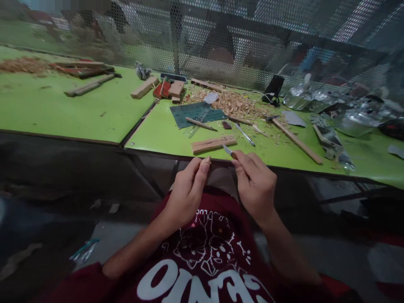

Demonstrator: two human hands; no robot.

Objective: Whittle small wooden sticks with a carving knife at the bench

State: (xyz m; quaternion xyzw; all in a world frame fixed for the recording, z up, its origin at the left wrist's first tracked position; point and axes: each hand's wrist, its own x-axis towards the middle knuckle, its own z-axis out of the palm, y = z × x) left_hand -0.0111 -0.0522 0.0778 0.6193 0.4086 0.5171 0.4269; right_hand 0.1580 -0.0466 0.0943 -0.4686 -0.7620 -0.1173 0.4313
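My left hand (188,185) is closed around a small piece of wood (207,160), whose pale tip pokes out between thumb and forefinger. Most of that piece is hidden by my fingers. To its right, my right hand (256,181) grips a small carving knife (227,150), its short blade pointing up and to the left. Blade and wood are apart. Just beyond both hands, a flat wooden block (213,144) with a carved groove lies near the table's front edge.
Wood shavings (236,104) are heaped behind a dark green sheet (189,114). A hammer (296,141) lies at the right, near foil-like silver objects (356,120). Perforated metal mesh (202,38) rises behind the green table (154,136). At the left lies another hammer (91,85).
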